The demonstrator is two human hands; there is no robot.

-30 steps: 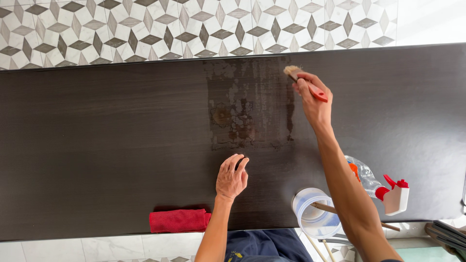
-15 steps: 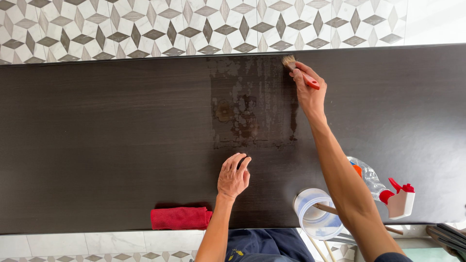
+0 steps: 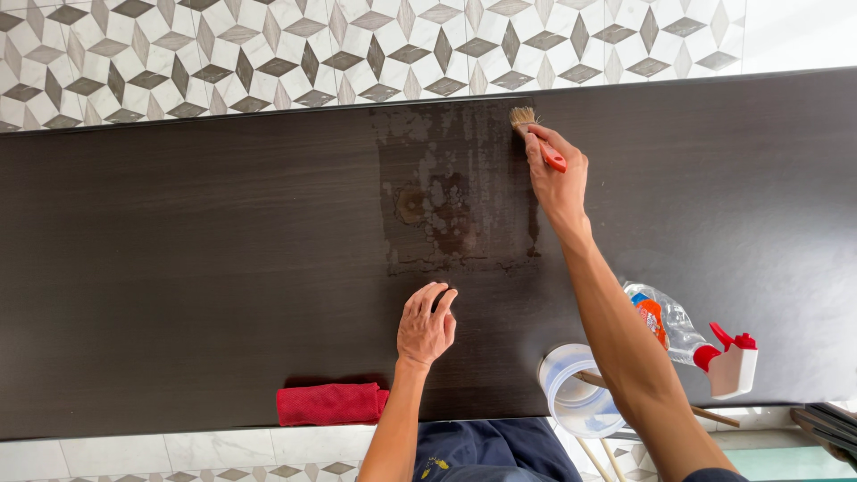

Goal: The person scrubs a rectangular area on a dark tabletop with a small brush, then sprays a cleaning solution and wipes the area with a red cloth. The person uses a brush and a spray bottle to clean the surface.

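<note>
Right hand (image 3: 555, 183) closed around a small brush (image 3: 536, 136) with a red handle, bristles down on the dark wooden board (image 3: 196, 259) at the far right corner of a wet, blotchy patch (image 3: 455, 192). Left hand (image 3: 426, 326) holding nothing, palm down, fingers loosely curled, pressed flat on the board just below the patch. For a clean pass, probably best to keep the bristles at a low angle and draw along the grain in long light strokes, overlapping each stripe, since the middle of the patch looks uneven and mottled. Worth keeping the left hand clear of the wet edge, which ends just above the fingertips. Far edge of the board right beside the bristles, with patterned tile (image 3: 268, 45) beyond it, so little room to push further away. Plenty of bare board to the left and to the right of the patch. Near edge more crowded: a folded red cloth (image 3: 328, 403) left of the left wrist, a white tub (image 3: 576, 393) with a wooden stick (image 3: 593, 381) across it under the right forearm, and a spray bottle (image 3: 687, 335) lying on its side just right of that arm. Elbow swing toward the tub and bottle likely the main thing to watch.
</note>
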